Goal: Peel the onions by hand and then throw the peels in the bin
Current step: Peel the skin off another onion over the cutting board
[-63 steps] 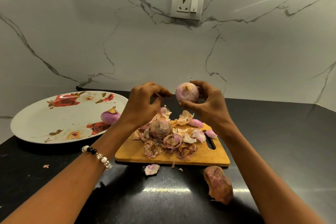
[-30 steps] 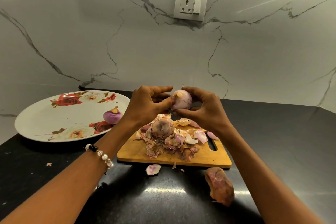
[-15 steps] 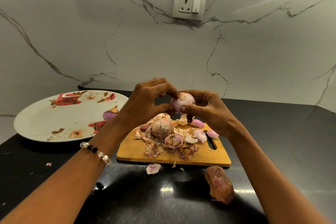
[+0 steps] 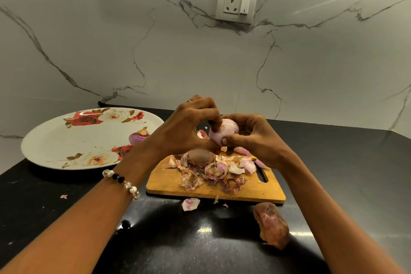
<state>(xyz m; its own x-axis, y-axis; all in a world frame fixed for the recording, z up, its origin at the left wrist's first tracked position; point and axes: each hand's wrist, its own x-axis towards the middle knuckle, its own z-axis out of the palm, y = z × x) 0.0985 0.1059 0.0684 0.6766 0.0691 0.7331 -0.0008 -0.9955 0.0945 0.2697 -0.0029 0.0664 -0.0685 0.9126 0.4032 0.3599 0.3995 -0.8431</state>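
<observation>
Both hands hold a pale pink onion (image 4: 224,131) above the far end of the wooden cutting board (image 4: 262,193). My right hand (image 4: 253,138) grips it from the right, thumb on its front. My left hand (image 4: 189,129) curls over it, fingertips pinching at its top left. A heap of onion peels (image 4: 213,173) covers the board, with an unpeeled brownish onion (image 4: 199,157) on top. A peeled purple onion (image 4: 139,137) lies on the floral plate (image 4: 55,140) at the left. No bin is in view.
A large brown peel (image 4: 272,224) lies on the black counter (image 4: 200,240) in front of the board's right corner. A small pink peel (image 4: 190,204) and a few scraps lie by the board's front edge. A marble wall with a socket (image 4: 236,4) stands behind.
My left hand moved from apart to onto the onion and now pinches at its top. The onion came slightly lower and turned in my right hand.
</observation>
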